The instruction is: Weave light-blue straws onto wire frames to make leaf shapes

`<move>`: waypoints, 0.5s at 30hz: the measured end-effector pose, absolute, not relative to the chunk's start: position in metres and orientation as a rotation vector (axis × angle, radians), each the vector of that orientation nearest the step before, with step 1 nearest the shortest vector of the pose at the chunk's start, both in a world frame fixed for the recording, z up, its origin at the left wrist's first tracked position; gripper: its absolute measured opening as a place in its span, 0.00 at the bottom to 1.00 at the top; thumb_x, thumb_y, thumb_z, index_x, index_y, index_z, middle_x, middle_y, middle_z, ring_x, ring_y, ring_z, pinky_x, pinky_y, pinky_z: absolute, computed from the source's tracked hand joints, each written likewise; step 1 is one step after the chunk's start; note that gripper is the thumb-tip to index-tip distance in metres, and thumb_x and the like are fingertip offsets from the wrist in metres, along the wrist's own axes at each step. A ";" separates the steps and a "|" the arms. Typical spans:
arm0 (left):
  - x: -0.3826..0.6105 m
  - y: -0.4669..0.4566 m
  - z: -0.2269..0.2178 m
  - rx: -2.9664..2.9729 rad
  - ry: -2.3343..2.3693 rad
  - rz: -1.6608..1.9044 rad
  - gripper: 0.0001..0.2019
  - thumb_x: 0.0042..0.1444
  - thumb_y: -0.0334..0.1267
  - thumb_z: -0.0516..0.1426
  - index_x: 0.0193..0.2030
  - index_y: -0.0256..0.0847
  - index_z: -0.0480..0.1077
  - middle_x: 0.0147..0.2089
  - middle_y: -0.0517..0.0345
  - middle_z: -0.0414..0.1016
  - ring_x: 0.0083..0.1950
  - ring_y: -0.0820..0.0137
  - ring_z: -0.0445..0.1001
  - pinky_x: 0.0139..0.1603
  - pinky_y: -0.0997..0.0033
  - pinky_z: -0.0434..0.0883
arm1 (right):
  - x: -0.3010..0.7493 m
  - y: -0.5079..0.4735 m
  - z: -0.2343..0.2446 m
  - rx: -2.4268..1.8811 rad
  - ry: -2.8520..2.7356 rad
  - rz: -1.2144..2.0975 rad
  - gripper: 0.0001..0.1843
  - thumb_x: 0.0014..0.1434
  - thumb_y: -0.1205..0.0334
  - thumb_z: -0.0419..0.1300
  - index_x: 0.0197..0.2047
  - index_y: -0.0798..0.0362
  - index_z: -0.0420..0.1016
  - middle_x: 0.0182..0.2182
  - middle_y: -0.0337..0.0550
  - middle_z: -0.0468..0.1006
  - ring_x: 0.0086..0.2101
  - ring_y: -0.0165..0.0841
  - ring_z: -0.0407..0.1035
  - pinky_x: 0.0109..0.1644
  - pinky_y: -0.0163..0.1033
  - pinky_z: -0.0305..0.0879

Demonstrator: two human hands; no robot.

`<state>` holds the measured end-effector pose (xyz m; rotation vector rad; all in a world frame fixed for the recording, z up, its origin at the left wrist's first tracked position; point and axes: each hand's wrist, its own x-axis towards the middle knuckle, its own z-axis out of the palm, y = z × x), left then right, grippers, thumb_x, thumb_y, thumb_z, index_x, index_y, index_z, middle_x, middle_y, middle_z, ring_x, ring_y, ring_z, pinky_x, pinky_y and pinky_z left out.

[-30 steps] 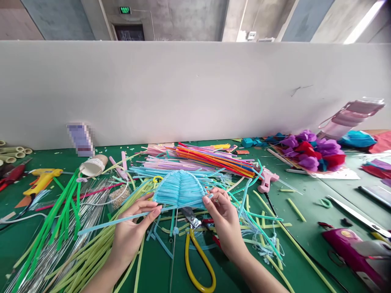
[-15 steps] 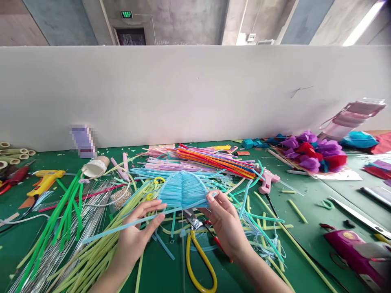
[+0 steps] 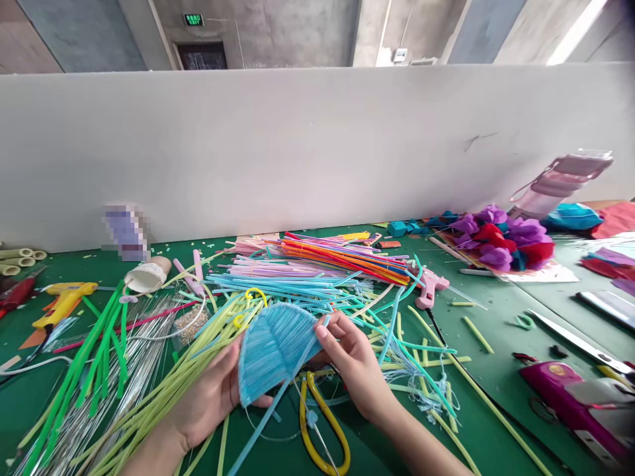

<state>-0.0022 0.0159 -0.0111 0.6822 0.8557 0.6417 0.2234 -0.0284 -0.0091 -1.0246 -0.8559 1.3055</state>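
A light-blue leaf shape made of pipe cleaners (image 3: 275,347) is held up over the table, tilted down to the left. My left hand (image 3: 208,400) is behind and under its left edge, some fingers hidden by it. My right hand (image 3: 350,357) pinches its right corner together with the end of a loose blue pipe cleaner (image 3: 262,426), which runs down across the leaf's lower edge. A thin wire stem with a small blue knot (image 3: 311,418) hangs from the leaf. Just below lie scissors with yellow handles (image 3: 344,439), their blades hidden.
Bundles of blue pipe cleaners (image 3: 278,285), orange ones (image 3: 342,259) and yellow-green ones (image 3: 163,403) spread around my hands. A yellow glue gun (image 3: 67,304) lies left, a pink glue gun (image 3: 430,287) right. Purple and red flowers (image 3: 510,238) and a pink bottle (image 3: 555,182) stand farther right.
The leaf has turned and tilted, its left side now lower and nearer. My left hand has moved from the loose pipe cleaner to the leaf's left edge. The pipe cleaner now points down.
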 end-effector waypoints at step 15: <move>0.005 0.015 -0.016 0.471 1.025 0.853 0.33 0.51 0.30 0.66 0.64 0.48 0.64 0.49 0.55 0.82 0.48 0.60 0.81 0.46 0.65 0.80 | 0.237 -0.026 -0.016 -1.315 -1.416 0.588 0.04 0.62 0.59 0.61 0.36 0.49 0.74 0.47 0.48 0.74 0.50 0.40 0.69 0.48 0.43 0.70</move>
